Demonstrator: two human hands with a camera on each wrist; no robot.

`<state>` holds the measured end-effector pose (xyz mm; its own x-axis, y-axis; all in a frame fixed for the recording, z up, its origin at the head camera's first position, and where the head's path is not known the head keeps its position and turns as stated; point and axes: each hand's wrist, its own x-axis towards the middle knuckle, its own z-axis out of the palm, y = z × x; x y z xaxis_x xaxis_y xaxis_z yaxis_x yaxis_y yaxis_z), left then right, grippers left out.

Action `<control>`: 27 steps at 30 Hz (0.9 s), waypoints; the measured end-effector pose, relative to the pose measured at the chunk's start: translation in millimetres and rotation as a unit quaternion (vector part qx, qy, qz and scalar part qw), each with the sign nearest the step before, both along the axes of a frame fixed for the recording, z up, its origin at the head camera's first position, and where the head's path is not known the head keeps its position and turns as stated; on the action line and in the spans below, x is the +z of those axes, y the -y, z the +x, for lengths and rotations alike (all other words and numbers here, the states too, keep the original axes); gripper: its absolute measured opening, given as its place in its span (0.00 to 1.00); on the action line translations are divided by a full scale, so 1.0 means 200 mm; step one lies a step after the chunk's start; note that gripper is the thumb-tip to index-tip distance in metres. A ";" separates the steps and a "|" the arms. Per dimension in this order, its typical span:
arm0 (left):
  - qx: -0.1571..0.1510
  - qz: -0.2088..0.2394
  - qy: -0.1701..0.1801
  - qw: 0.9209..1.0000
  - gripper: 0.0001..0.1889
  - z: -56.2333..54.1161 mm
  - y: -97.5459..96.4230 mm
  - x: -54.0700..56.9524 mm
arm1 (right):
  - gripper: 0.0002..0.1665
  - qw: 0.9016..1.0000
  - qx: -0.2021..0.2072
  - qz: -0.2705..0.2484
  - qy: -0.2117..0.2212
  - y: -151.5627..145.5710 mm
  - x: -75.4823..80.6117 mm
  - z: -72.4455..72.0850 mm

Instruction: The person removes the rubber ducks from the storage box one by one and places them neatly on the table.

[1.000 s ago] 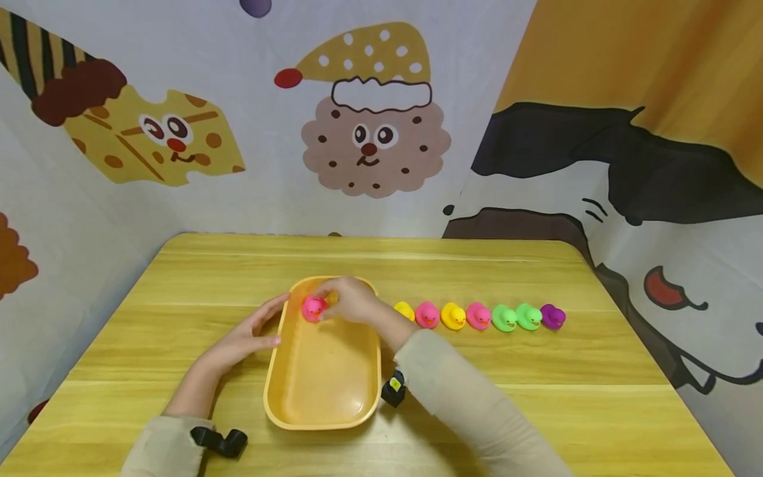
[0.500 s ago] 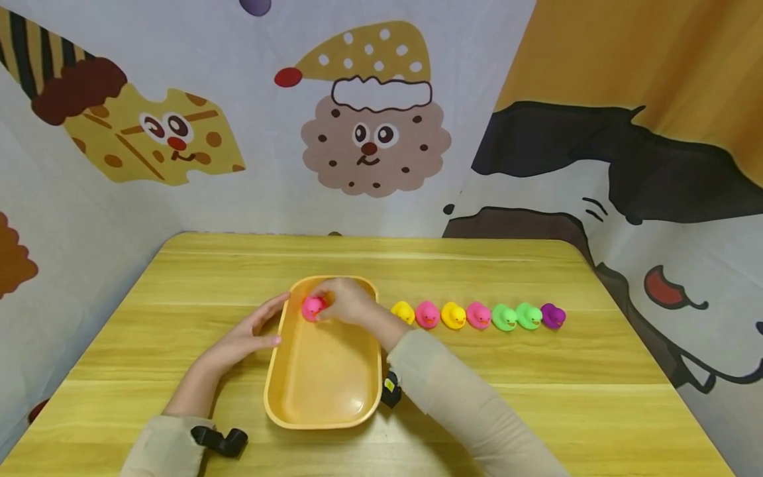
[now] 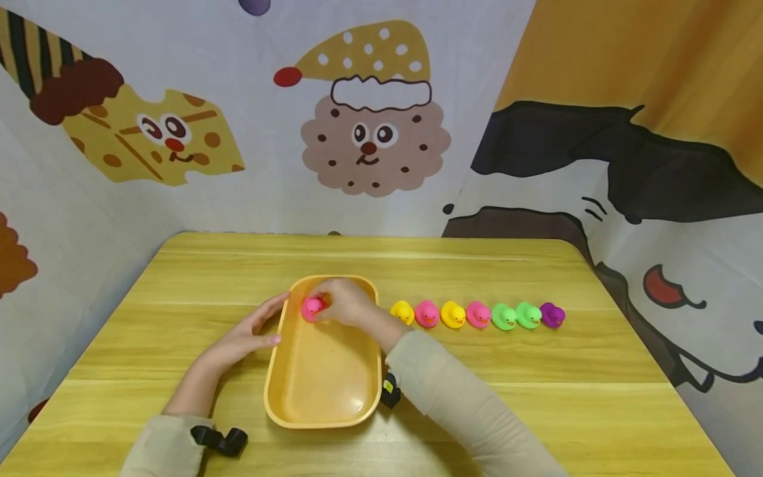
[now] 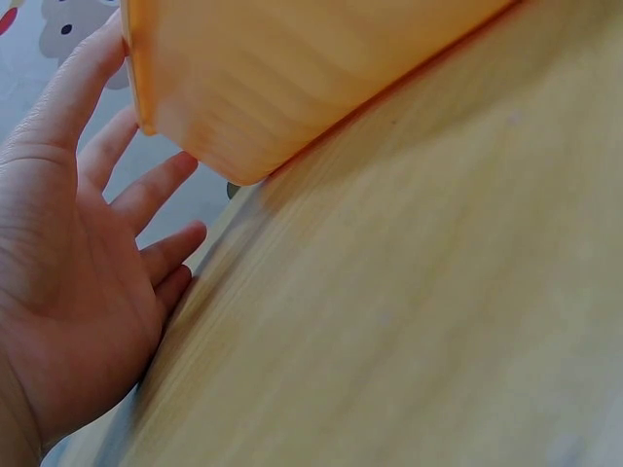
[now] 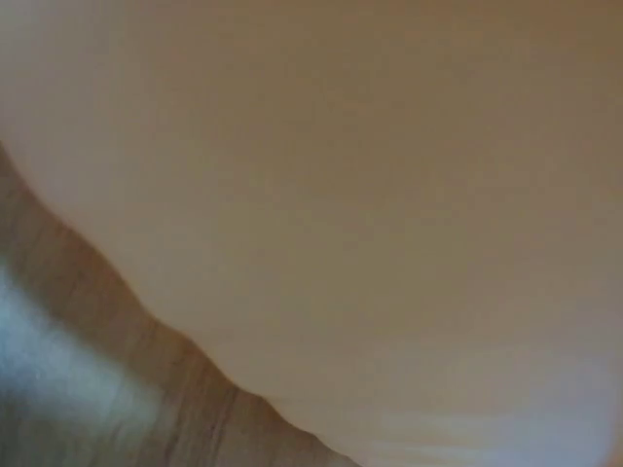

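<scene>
A small pink rubber duck (image 3: 311, 309) stands inside the far left end of a yellow-orange plastic tray (image 3: 324, 426). My right hand (image 3: 347, 302) reaches over the tray's right wall and pinches this duck, fingers covering its right side. At the tray's left wall, my left hand (image 3: 241, 341) touches the rim with its thumb and fingers spread. Seen from the left wrist, the left hand (image 4: 88, 253) has loosely extended fingers at the tray (image 4: 253, 88), palm uncurled. The right wrist view is mostly filled by the blurred tray wall (image 5: 341, 214), hiding that hand.
Right of the tray, several rubber ducks form a row on the wooden table (image 3: 477, 411): a yellow duck (image 3: 403, 312) partly behind the right forearm, pink, yellow and green ones, and a purple duck (image 3: 553, 315) at the end. A cartoon-printed cloth (image 3: 256, 205) hangs behind the table.
My right hand has drawn its fingers closer together around the pink duck, and its forearm has shifted slightly left. The left hand, tray and row of ducks have stayed put.
</scene>
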<state>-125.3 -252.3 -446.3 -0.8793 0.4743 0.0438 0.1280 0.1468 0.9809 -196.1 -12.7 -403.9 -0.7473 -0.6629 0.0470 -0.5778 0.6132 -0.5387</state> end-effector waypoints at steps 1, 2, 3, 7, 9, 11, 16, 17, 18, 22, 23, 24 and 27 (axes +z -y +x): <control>0.000 0.000 0.000 1.000 0.39 0.00 0.00 0.00 | 0.19 1.000 0.001 -0.004 0.000 0.00 0.00 0.00; -0.001 0.000 0.000 1.000 0.39 0.00 0.00 0.00 | 0.19 1.000 0.003 -0.007 0.000 0.00 0.00 0.00; 0.000 0.001 0.001 1.000 0.39 0.00 0.00 0.00 | 0.18 1.000 0.003 -0.011 0.000 0.00 0.01 0.00; -0.002 0.002 0.001 1.000 0.39 0.00 0.00 0.01 | 0.18 1.000 0.004 -0.030 0.005 -0.01 0.02 0.01; -0.003 0.001 0.001 1.000 0.39 0.00 0.00 0.01 | 0.18 0.999 0.002 -0.038 0.010 -0.02 0.03 0.02; -0.003 0.001 0.002 1.000 0.39 0.00 0.00 0.01 | 0.18 0.999 0.000 -0.046 0.015 -0.03 0.04 0.02; -0.004 0.004 0.001 1.000 0.39 0.00 -0.01 0.01 | 0.18 0.998 -0.006 -0.065 0.019 -0.05 0.06 0.03; -0.004 0.004 0.000 1.000 0.39 0.00 0.00 0.01 | 0.19 0.997 -0.005 -0.070 0.020 -0.05 0.07 0.03; -0.004 0.005 0.000 1.000 0.39 0.00 0.00 0.01 | 0.19 0.997 -0.006 -0.076 0.021 -0.06 0.07 0.03; -0.003 0.004 -0.001 1.000 0.39 0.00 0.00 0.01 | 0.19 0.995 -0.004 -0.100 0.025 -0.08 0.10 0.04; -0.003 0.004 -0.001 1.000 0.39 0.00 0.00 0.01 | 0.19 0.994 -0.003 -0.108 0.026 -0.09 0.11 0.04; -0.003 0.003 0.000 1.000 0.39 0.00 0.00 0.01 | 0.19 0.993 -0.005 -0.114 0.028 -0.10 0.12 0.05; 0.000 0.001 0.001 1.000 0.40 0.00 0.00 0.00 | 0.19 0.992 -0.005 -0.126 0.023 -0.12 0.14 0.05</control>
<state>-124.4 -252.2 -445.4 -0.8793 0.4743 0.0430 0.1259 0.1445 0.9815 -185.3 10.3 -375.6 -0.7593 -0.6264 0.1764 -0.5438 0.4619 -0.7007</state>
